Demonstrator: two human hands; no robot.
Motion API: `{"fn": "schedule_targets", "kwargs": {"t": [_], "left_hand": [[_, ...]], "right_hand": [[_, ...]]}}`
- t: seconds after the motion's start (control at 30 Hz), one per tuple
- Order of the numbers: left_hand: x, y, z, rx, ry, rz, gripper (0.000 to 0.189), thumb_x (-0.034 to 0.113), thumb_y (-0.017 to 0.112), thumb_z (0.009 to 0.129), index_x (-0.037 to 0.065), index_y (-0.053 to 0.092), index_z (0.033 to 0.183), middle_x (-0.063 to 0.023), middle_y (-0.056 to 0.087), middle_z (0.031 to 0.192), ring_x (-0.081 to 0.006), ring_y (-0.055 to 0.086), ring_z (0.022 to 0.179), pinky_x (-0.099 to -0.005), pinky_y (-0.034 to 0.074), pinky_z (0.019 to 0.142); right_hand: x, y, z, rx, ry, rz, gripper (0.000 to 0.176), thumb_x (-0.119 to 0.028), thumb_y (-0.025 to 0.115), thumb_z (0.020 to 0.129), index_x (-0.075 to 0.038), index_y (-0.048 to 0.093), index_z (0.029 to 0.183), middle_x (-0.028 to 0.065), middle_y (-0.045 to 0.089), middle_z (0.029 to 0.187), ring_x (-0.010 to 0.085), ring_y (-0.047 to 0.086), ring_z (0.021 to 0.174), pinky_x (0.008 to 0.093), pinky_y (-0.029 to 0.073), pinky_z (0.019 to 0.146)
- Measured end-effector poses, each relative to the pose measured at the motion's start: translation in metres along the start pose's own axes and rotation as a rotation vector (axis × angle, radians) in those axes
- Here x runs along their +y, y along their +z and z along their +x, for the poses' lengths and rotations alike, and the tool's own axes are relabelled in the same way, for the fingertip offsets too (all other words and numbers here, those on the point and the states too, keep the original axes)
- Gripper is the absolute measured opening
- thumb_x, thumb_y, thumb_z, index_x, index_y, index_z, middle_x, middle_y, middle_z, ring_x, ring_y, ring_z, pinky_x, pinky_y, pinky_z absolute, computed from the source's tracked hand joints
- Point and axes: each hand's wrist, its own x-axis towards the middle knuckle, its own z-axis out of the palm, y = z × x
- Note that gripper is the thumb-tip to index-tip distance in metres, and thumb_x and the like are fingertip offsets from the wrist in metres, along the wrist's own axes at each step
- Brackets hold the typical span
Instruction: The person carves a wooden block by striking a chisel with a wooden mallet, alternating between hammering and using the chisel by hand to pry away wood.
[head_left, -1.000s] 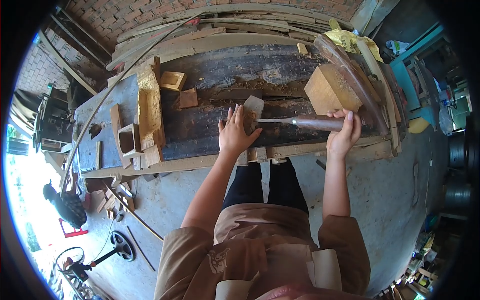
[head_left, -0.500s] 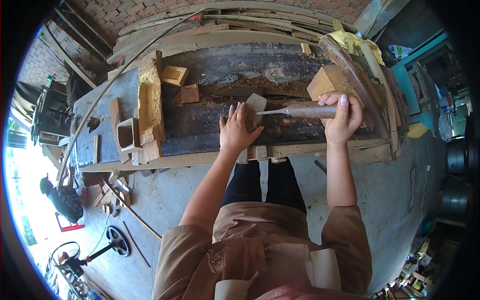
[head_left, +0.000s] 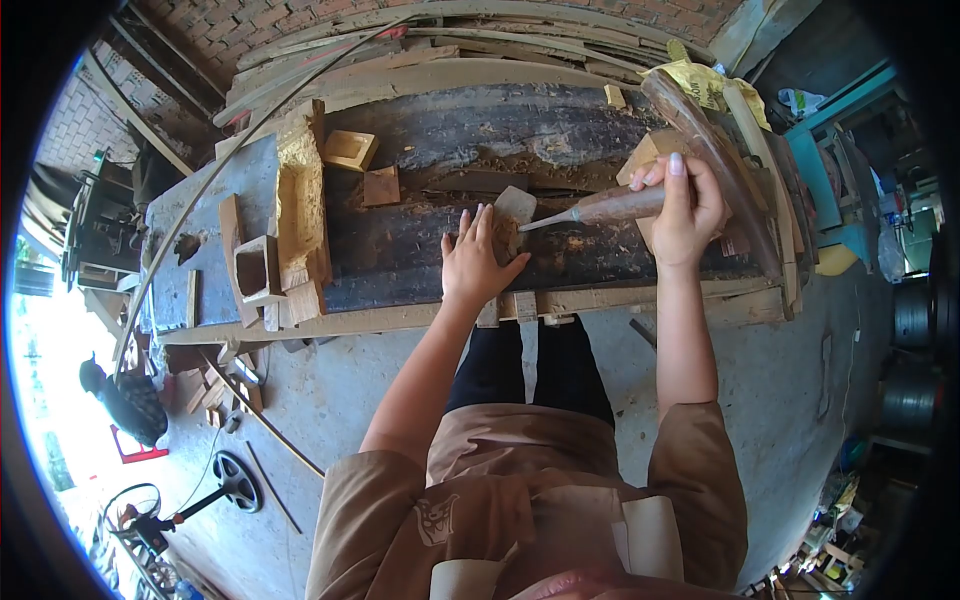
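Observation:
My right hand (head_left: 688, 215) is closed around the wooden handle of a chisel (head_left: 605, 208). The blade points left and slants down, its tip at a small brown wood piece (head_left: 510, 238). My left hand (head_left: 478, 262) lies flat with fingers stretched out, its fingertips and thumb at the near side of that piece. Just beyond it, a flat greyish piece (head_left: 516, 203) lies on the dark, worn workbench (head_left: 400, 248). A wooden block (head_left: 645, 152) sits behind my right hand, partly hidden by it.
A long curved wooden piece (head_left: 715, 165) leans across the bench's right end. At left are a rough yellowish hollowed block (head_left: 300, 200), a square hollow wooden box (head_left: 257, 270) and a shallow yellow tray (head_left: 350, 150). A person (head_left: 130, 405) is at far left, near wood scraps on the floor.
My right hand has risen slightly away from my body, tilting the chisel's handle end up while its tip stays near the brown piece. My left hand has barely moved.

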Motion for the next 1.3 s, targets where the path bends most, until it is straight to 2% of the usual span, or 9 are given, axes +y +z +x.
{"fn": "schedule_targets", "kwargs": {"t": [0.2, 0.4, 0.57, 0.73, 0.83, 0.97, 1.13, 1.3], "left_hand": [[0.001, 0.0, 0.0, 0.012, 0.005, -0.013, 0.09, 0.055, 0.062, 0.07, 0.007, 0.026, 0.136, -0.0104, 0.035, 0.138, -0.0273, 0.026, 0.131, -0.0495, 0.023, 0.103], [0.0, 0.001, 0.0, 0.008, -0.004, 0.003, 0.09, 0.056, 0.062, 0.069, 0.007, 0.026, 0.136, -0.01, 0.036, 0.137, -0.0272, 0.027, 0.131, -0.0494, 0.024, 0.103], [0.0, 0.001, 0.0, 0.016, -0.004, 0.014, 0.09, 0.056, 0.062, 0.069, 0.007, 0.026, 0.136, -0.0105, 0.037, 0.137, -0.0271, 0.027, 0.131, -0.0518, 0.023, 0.103], [0.002, -0.003, -0.001, -0.005, -0.015, 0.015, 0.09, 0.055, 0.062, 0.069, 0.006, 0.027, 0.136, -0.0095, 0.035, 0.138, -0.0265, 0.026, 0.131, -0.0525, 0.022, 0.103], [0.003, -0.003, -0.001, -0.017, -0.022, 0.016, 0.089, 0.055, 0.061, 0.07, 0.006, 0.027, 0.136, -0.0082, 0.033, 0.139, -0.0262, 0.026, 0.131, -0.0521, 0.021, 0.103], [0.0, 0.002, 0.0, 0.014, -0.011, 0.001, 0.09, 0.056, 0.063, 0.069, 0.007, 0.028, 0.135, -0.0118, 0.038, 0.136, -0.0267, 0.027, 0.131, -0.0518, 0.022, 0.103], [0.0, 0.0, 0.0, 0.017, -0.012, -0.008, 0.09, 0.056, 0.063, 0.069, 0.007, 0.028, 0.135, -0.0126, 0.038, 0.135, -0.0269, 0.027, 0.13, -0.0517, 0.022, 0.103], [0.0, 0.001, 0.0, 0.015, -0.013, -0.019, 0.09, 0.055, 0.063, 0.069, 0.007, 0.027, 0.135, -0.0128, 0.038, 0.135, -0.0268, 0.027, 0.13, -0.0513, 0.022, 0.103]], "right_hand": [[0.017, 0.0, 0.031, 0.038, 0.127, 0.01, 0.018, -0.013, 0.052, 0.09, 0.004, 0.052, 0.083, 0.0055, 0.052, 0.064, 0.0151, 0.054, 0.06, 0.0302, 0.047, 0.061], [0.059, -0.03, 0.042, 0.129, 0.169, 0.257, 0.017, -0.014, 0.051, 0.089, 0.001, 0.051, 0.083, 0.0071, 0.05, 0.064, 0.0193, 0.053, 0.059, 0.0342, 0.048, 0.061], [0.062, -0.06, 0.012, 0.238, 0.191, 0.279, 0.016, -0.017, 0.05, 0.089, -0.002, 0.048, 0.084, 0.0072, 0.049, 0.067, 0.0207, 0.051, 0.064, 0.039, 0.046, 0.067], [0.041, -0.061, -0.024, 0.298, 0.158, 0.224, 0.014, -0.016, 0.048, 0.091, -0.004, 0.045, 0.085, 0.0068, 0.048, 0.068, 0.0209, 0.051, 0.064, 0.0409, 0.046, 0.068], [0.035, -0.058, -0.035, 0.409, 0.141, 0.171, 0.015, -0.015, 0.047, 0.091, -0.003, 0.044, 0.084, 0.0073, 0.049, 0.067, 0.0211, 0.051, 0.062, 0.0404, 0.046, 0.066], [0.025, -0.041, -0.029, 0.425, 0.114, 0.179, 0.014, -0.013, 0.047, 0.091, -0.002, 0.045, 0.084, 0.0075, 0.05, 0.066, 0.0207, 0.051, 0.061, 0.0383, 0.047, 0.064], [0.02, -0.027, -0.012, 0.301, 0.007, 0.162, 0.015, -0.011, 0.047, 0.091, 0.0, 0.047, 0.082, 0.0076, 0.051, 0.064, 0.019, 0.052, 0.06, 0.0353, 0.047, 0.062], [0.016, -0.023, -0.009, 0.248, 0.027, 0.117, 0.015, -0.011, 0.046, 0.091, 0.0, 0.045, 0.081, 0.0076, 0.05, 0.065, 0.0196, 0.052, 0.059, 0.0366, 0.047, 0.061]]}}
